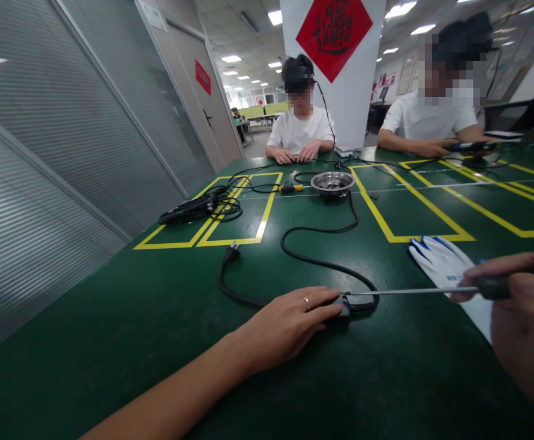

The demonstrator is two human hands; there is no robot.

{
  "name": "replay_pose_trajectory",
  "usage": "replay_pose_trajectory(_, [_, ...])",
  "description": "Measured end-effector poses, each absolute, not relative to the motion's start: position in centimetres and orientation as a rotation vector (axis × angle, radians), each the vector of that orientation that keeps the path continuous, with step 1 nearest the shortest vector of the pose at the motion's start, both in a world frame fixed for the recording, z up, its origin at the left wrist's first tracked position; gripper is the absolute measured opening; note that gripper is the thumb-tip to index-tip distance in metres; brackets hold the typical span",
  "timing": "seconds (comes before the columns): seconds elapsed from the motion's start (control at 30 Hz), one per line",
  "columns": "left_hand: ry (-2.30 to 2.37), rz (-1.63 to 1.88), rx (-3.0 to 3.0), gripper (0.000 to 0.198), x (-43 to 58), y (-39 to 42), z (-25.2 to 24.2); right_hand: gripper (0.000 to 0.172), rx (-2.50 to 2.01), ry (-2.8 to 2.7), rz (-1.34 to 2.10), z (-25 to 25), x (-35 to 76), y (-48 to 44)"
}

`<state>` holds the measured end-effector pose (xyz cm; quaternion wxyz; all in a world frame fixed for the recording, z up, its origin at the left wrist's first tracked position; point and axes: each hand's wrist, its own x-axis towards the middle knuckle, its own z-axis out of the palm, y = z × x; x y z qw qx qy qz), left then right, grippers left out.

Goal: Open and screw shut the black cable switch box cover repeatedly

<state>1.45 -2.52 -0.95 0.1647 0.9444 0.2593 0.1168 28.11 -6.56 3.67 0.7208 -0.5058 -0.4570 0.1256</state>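
Left hand [289, 321] has its grip closed over black box [344, 311] on green counter [386, 379]; right hand [521, 324] grips screwdriver [422, 291], tip at box edge.

Screwdriver [491, 288] vs. little black box [344, 310]

So the left hand [289, 321] has its fingers on the box, flat on the green table [156, 354]. Right hand [521, 324] grips the screwdriver, tip right at the box's edge. There's a white glove [438, 260] partly behind that hand, plus a metal bowl [333, 190] farther back.
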Motion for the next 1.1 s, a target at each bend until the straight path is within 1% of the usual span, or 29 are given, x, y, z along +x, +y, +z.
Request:
replay_pose_trajectory(0.1, [0.767, 0.33, 2.676, 0.044, 1.6, -2.6, -0.5, 0.018, -1.126, -1.075, 0.296, 2.9, 28.5, -6.3])
replay_pose_trajectory(0.2, [0.804, 0.302, 2.694, 0.042, 1.8, -2.8, -0.4, 0.012, -1.149, -1.151, 0.314, 2.6, 29.0, -5.8])
replay_pose_trajectory(0.23, [0.822, 0.28, 2.709, 0.042, 2.0, -2.8, -0.4, 0.014, -1.172, -1.166, 0.319, 2.6, 29.1, -5.7])
replay_pose_trajectory(0.27, [0.838, 0.255, 2.727, 0.042, 2.1, -2.9, -0.5, 0.019, -1.199, -1.169, 0.305, 2.7, 29.2, -5.5])
replay_pose_trajectory(0.3, [0.853, 0.232, 2.745, 0.042, 2.3, -3.0, -0.6, 0.03, -1.22, -1.163, 0.281, 2.7, 29.3, -5.4])
replay_pose_trajectory(0.4, [0.883, 0.177, 2.792, 0.049, 2.5, -3.1, -0.8, 0.085, -1.197, -1.116, 0.181, 2.8, 29.4, -5.0])
replay_pose_trajectory(0.43, [0.883, 0.165, 2.803, 0.052, 2.5, -3.2, -0.8, 0.097, -1.182, -1.118, 0.149, 2.8, 29.5, -4.9])
replay_pose_trajectory(0.47, [0.884, 0.156, 2.81, 0.055, 2.5, -3.2, -0.8, 0.103, -1.166, -1.129, 0.124, 2.9, 29.6, -4.8])
replay_pose_trajectory(0.5, [0.884, 0.147, 2.813, 0.057, 2.5, -3.3, -0.8, 0.102, -1.149, -1.145, 0.109, 3.0, 29.7, -4.8])
replay_pose_trajectory(0.53, [0.885, 0.142, 2.814, 0.058, 2.5, -3.3, -0.7, 0.095, -1.126, -1.165, 0.116, 3.3, 29.9, -4.7])
replay_pose_trajectory(0.63, [0.898, 0.142, 2.809, 0.059, 2.5, -3.4, -0.6, 0.058, -1.004, -1.237, 0.252, 4.1, 30.6, -4.7])
replay_pose_trajectory(0.67, [0.898, 0.149, 2.806, 0.058, 2.5, -3.4, -0.6, 0.051, -0.972, -1.253, 0.295, 4.3, 30.9, -4.7])
replay_pose_trajectory(0.7, [0.894, 0.158, 2.804, 0.058, 2.5, -3.4, -0.7, 0.049, -0.969, -1.267, 0.321, 4.4, 31.2, -4.7])
replay_pose_trajectory(0.73, [0.889, 0.169, 2.801, 0.058, 2.5, -3.4, -0.7, 0.052, -0.992, -1.272, 0.309, 4.4, 31.5, -4.8])
replay_pose_trajectory(0.8, [0.883, 0.196, 2.794, 0.057, 2.5, -3.4, -0.9, 0.061, -1.098, -1.272, 0.211, 4.3, 32.0, -4.9])
replay_pose_trajectory(0.87, [0.881, 0.203, 2.788, 0.055, 2.5, -3.3, -0.9, 0.067, -1.196, -1.261, 0.094, 4.1, 32.3, -4.9])
replay_pose_trajectory(0.9, [0.881, 0.2, 2.784, 0.055, 2.5, -3.3, -1.0, 0.065, -1.216, -1.252, 0.064, 4.2, 32.3, -5.0])
replay_pose_trajectory(0.93, [0.881, 0.196, 2.781, 0.054, 2.5, -3.3, -0.9, 0.059, -1.207, -1.244, 0.065, 4.3, 32.2, -5.0])
replay_pose_trajectory(1.0, [0.882, 0.182, 2.774, 0.054, 2.5, -3.3, -0.9, 0.045, -1.107, -1.241, 0.18, 4.6, 32.0, -5.1])
replay_pose_trajectory(1.03, [0.884, 0.179, 2.772, 0.054, 2.5, -3.2, -0.8, 0.042, -1.041, -1.236, 0.263, 4.8, 31.9, -5.1])
replay_pose_trajectory(1.1, [0.885, 0.178, 2.768, 0.053, 2.5, -3.2, -0.8, 0.047, -0.967, -1.204, 0.406, 4.8, 31.7, -5.2])
